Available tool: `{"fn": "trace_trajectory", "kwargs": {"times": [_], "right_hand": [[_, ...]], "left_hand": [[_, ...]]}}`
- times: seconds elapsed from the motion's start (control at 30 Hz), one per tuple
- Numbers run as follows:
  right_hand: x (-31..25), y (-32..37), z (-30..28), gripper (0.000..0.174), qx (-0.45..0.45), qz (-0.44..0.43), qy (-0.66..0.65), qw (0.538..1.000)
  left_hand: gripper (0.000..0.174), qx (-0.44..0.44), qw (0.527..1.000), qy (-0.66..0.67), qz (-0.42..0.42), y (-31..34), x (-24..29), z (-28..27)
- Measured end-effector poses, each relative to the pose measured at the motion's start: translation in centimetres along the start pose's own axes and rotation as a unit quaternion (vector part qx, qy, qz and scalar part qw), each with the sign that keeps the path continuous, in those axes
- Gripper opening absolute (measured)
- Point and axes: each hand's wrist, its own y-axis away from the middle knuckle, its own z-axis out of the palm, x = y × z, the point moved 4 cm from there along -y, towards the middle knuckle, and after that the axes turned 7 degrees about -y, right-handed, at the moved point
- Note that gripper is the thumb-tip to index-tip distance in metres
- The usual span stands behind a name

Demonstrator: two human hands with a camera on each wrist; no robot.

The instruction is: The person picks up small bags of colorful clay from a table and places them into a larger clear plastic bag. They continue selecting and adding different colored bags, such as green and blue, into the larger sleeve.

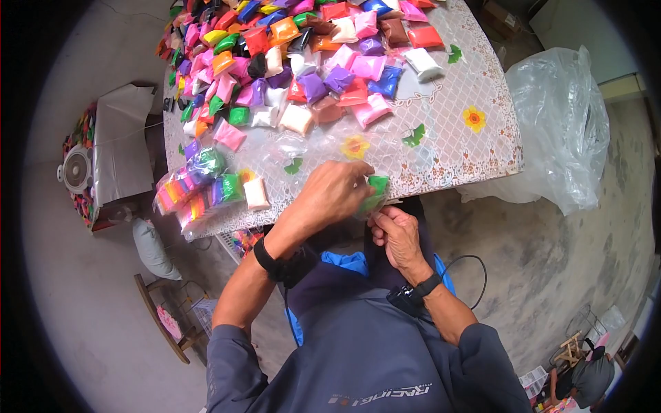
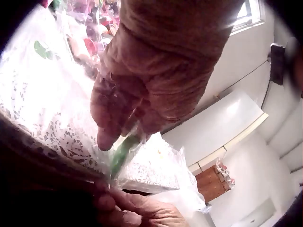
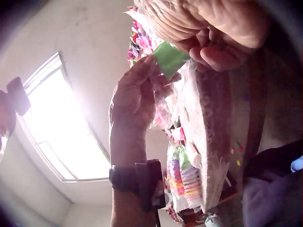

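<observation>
Here's the green packet (image 1: 376, 192) slanting down from my left grip (image 1: 336, 191), fingers curled on its upper end, toward my right grip (image 1: 399, 237), pinching clear film (image 2: 111, 181) just below.

The left forearm (image 1: 241, 297) and right forearm (image 1: 449, 313) are angled inward. The left hand (image 1: 334, 191) is held farther forward, fingers bent; beside it, the right hand (image 1: 398, 237) is curled, thumb pressed to index finger.
</observation>
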Motion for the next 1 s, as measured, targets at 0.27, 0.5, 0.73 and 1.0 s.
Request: {"fn": "trace_trajectory", "kwargs": {"times": [0.27,0.5,0.73,1.0], "right_hand": [[-0.3,0.2,0.6,0.011,-0.008,0.006,-0.021,1.000],[-0.3,0.4,0.9,0.011,-0.010,-0.007,-0.029,0.999],[-2.3,1.1,0.6,0.015,0.028,-0.073,0.231,0.970],[-7.4,1.0,1.3,0.016,0.098,-0.265,0.265,0.922]], "left_hand": [[0.028,0.023,0.999,0.037,-0.012,-0.2,0.4,-0.4],[0.020,0.015,1.000,0.001,-0.004,-0.2,0.7,-1.2],[0.018,0.031,0.999,0.002,-0.012,-0.4,0.3,-1.0],[0.018,0.041,0.999,0.001,-0.004,-0.4,0.0,-0.9]]}}
